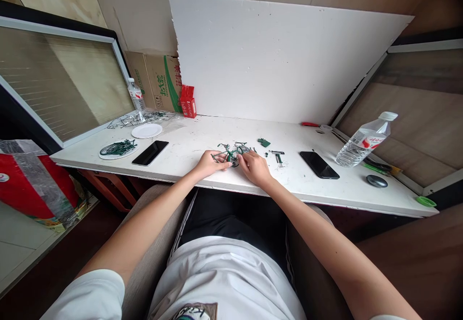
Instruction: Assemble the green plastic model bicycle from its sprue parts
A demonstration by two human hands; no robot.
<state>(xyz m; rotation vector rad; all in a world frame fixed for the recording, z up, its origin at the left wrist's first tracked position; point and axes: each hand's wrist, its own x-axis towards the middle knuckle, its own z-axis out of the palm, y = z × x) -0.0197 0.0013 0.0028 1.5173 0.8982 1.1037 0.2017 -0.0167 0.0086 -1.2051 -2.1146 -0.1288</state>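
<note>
A small dark green model bicycle with thin spoked wheels is held low over the near middle of the table. My left hand pinches its left end, fingers closed around the thin frame. At the other side, my right hand has thumb and fingers closed on the bicycle near a wheel, partly hiding it. Just beyond the fingers lie more thin green parts. To the right of my right hand are a green block-like piece and several small dark green pieces.
On the white table lie a phone and a plate of green parts at left. A second phone, a water bottle and a dark rounded object are at right. A white board stands behind.
</note>
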